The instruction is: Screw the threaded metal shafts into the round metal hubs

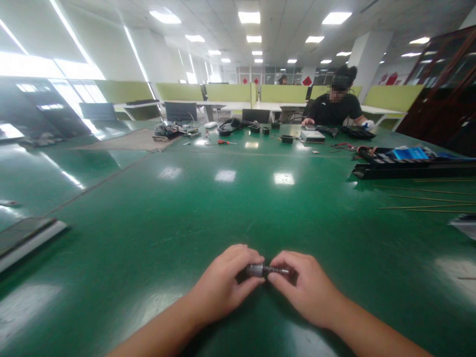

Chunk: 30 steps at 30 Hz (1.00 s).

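A small dark metal cylinder part (265, 270) lies between both my hands, low over the green table (230, 208) near its front edge. My left hand (223, 285) pinches its thicker grey end with thumb and fingers. The thinner dark end is gripped by my right hand (303, 287). Both forearms reach in from the bottom of the view. Fingers hide much of the part.
A flat grey panel (26, 238) lies at the left. Thin wooden sticks (427, 198) and a long black tray (409, 166) with blue items sit at the right. Far across the table are tools, cables and a seated person (336, 106) in black.
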Available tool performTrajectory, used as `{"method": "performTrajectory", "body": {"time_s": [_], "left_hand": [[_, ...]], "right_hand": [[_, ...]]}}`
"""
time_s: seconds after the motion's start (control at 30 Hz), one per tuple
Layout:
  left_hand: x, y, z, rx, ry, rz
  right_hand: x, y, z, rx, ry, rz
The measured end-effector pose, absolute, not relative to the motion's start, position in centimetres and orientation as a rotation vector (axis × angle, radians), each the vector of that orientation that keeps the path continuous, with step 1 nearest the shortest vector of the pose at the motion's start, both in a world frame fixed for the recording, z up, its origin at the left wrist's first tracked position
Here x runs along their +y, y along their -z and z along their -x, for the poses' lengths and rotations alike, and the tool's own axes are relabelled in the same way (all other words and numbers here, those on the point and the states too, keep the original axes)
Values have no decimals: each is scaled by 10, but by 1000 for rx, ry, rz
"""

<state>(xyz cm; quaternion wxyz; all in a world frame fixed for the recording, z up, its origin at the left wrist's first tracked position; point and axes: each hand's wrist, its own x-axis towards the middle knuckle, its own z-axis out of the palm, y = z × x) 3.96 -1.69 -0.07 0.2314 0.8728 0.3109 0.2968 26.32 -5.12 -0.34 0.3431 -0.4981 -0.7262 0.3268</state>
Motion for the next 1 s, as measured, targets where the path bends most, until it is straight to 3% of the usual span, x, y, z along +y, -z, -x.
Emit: {"method": "performTrajectory", "body": {"time_s": [1.0], "left_hand": [[-14, -4, -35, 836, -882, -2474]], "right_hand": [[-50, 1, -264, -1892, -855, 1316]]}}
